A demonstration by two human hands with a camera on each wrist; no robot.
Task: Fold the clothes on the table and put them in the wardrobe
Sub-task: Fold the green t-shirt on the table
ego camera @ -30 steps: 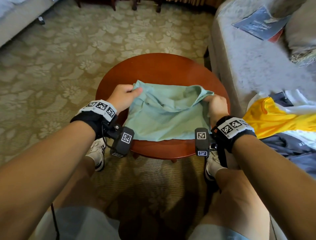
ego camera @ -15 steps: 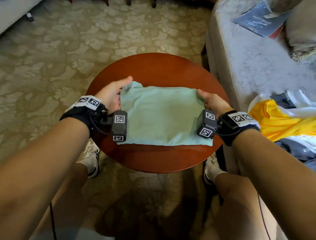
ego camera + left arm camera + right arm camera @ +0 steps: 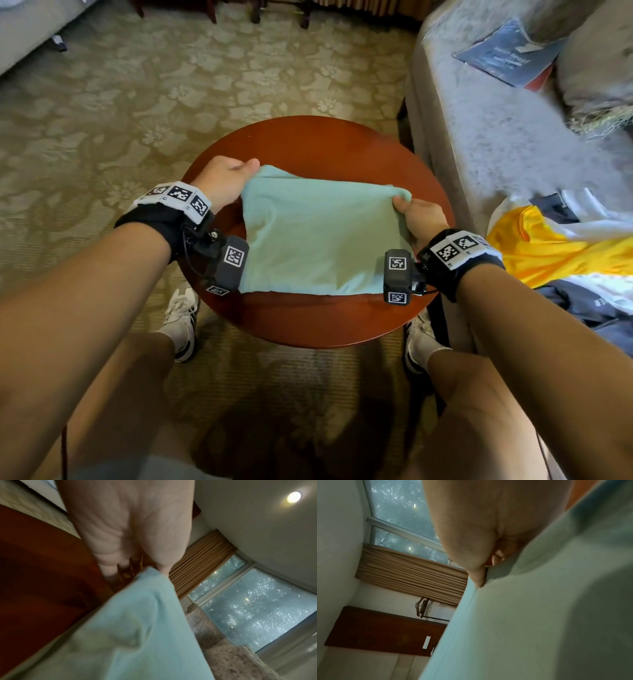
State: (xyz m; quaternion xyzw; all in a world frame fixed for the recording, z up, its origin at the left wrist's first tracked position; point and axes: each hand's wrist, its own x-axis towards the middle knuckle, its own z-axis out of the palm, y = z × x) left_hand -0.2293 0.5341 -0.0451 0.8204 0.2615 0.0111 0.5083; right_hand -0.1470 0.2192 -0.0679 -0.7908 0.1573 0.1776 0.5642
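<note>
Both hands pinch the far corners of the folded mint-green garment (image 3: 318, 236): the left hand (image 3: 222, 181) grips its far left corner, thumb on top, and the right hand (image 3: 419, 217) grips the far right corner. That far edge is lifted, while the near edge rests on the round wooden table (image 3: 308, 144). Beside the table, on the right, a yellow garment (image 3: 548, 250) lies on the grey sofa (image 3: 496, 137).
</note>
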